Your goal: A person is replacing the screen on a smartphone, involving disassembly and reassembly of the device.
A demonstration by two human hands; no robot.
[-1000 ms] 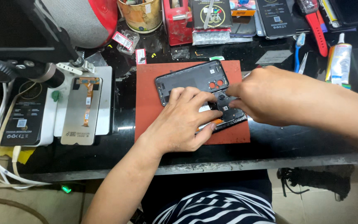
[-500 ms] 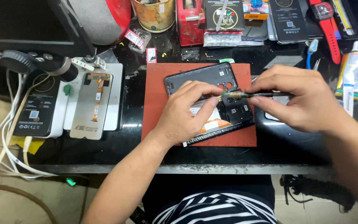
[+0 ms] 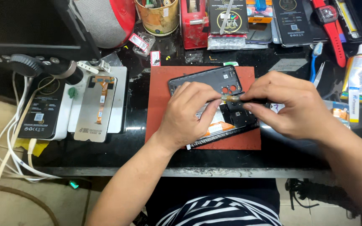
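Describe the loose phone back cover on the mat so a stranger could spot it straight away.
Start at the red-brown mat in the middle of the black bench. The back cover lies tilted at the mat's far edge, just beyond the left hand and the opened phone. Unlike the phone, it is a bare dark shell with round camera holes.

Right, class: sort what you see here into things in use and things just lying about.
In use:
left hand
right hand
opened phone
small tool
red mat

Lying about:
spare screen panel
glue tube
red watch
toothbrush
tin cup
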